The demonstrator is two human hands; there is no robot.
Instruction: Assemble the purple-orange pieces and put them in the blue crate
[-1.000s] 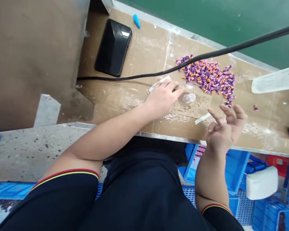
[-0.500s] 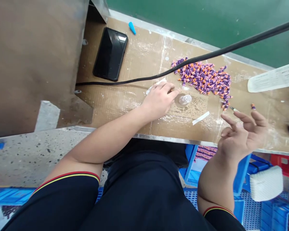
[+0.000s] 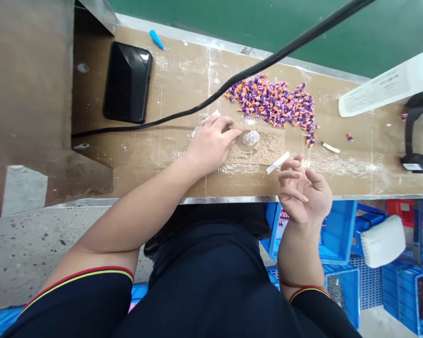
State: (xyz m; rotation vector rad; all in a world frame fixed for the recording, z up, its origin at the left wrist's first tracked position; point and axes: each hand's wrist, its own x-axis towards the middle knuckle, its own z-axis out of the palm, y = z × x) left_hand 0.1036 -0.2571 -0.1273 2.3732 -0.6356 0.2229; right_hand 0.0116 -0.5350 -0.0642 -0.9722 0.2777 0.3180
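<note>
My left hand (image 3: 211, 143) rests on the table with thumb and fingers closed together. A tiny orange-brown bit shows at its fingertips, too small to make out. Just right of it stands a small clear plastic cup (image 3: 251, 138) on a brown sheet (image 3: 271, 143) covered with small dark marks. My right hand (image 3: 305, 192) hovers at the table's front edge, palm up, its fingers loosely curled and apart, with nothing visible in it. Near its fingertips lies a white strip (image 3: 278, 162). Behind the sheet is a heap of small purple, pink and orange figures (image 3: 277, 103).
A black cable (image 3: 183, 114) crosses above the table. A phone (image 3: 127, 82) and a blue pointed cap (image 3: 156, 39) lie at left. Rightward are a small white-handled knife (image 3: 328, 147), a single figure (image 3: 349, 136), a white bottle (image 3: 384, 87) and blue crates (image 3: 338, 230) below.
My right hand has come left, from near the knife to beside the white strip, turning palm up. My left hand stays beside the cup. The camera view has shifted.
</note>
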